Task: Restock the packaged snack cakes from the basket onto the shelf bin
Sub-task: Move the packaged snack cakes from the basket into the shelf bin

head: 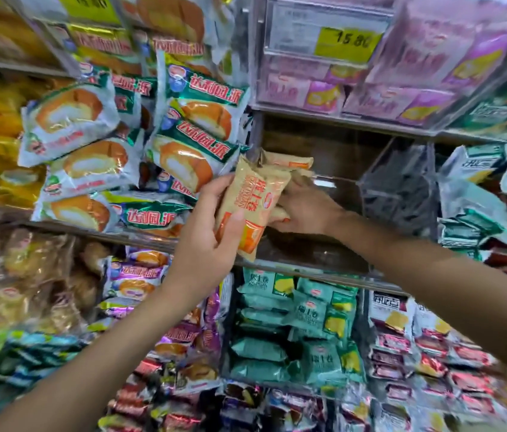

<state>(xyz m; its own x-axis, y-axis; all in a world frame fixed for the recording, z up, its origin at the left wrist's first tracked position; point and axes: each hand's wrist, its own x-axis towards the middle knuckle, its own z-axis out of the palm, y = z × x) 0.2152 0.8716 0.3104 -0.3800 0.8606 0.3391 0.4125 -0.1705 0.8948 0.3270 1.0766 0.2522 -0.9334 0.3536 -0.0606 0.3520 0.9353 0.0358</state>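
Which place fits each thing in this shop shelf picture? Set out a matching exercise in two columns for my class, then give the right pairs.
Things:
1. tan snack cake packet
2. teal packets
3. yellow price tag
4. purple packets

Places:
A. in the bin below the hands
B. upper right bin
C. gripped in the left hand
D. on the clear front of the upper bin

Pairs: 1-C, 2-A, 3-D, 4-B
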